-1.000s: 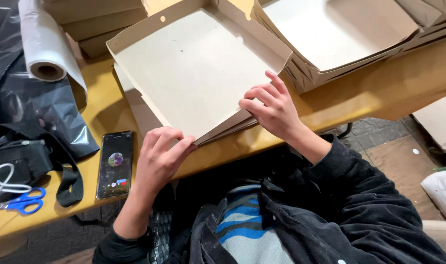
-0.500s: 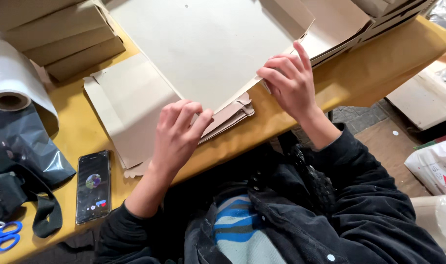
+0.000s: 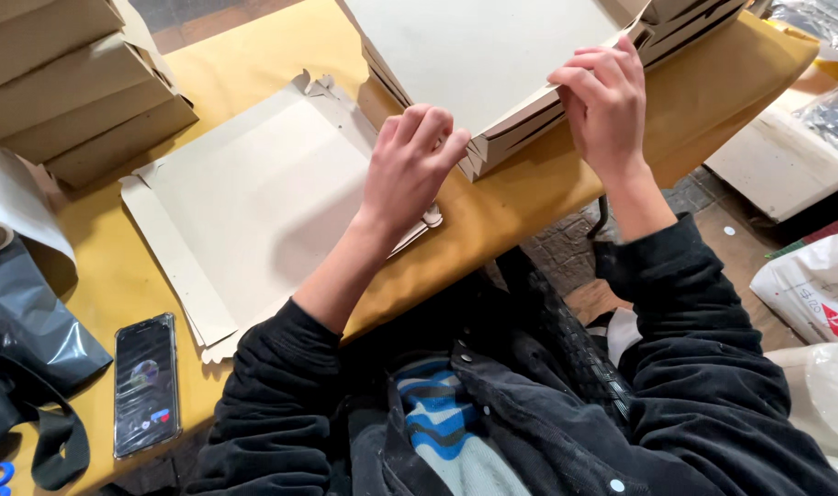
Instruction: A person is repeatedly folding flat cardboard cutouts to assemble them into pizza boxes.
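both grips pinch the near edge of the folded cardboard box (image 3: pixel 478 55), left hand (image 3: pixel 408 161) at its corner, right hand (image 3: pixel 607 96) further along; light, stiff, creasable board, best held by edges.

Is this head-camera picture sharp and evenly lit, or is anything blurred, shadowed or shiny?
Head view: soft, even light; the left hand and right hand are fairly sharp; the left forearm casts a faint shadow on the flat cardboard sheet; the phone screen and grey plastic film show mild sheen; edges bend slightly from the wide lens.

Yellow table (image 3: pixel 253 55): cardboard sheets (image 3: pixel 253 202), phone (image 3: pixel 146 384).
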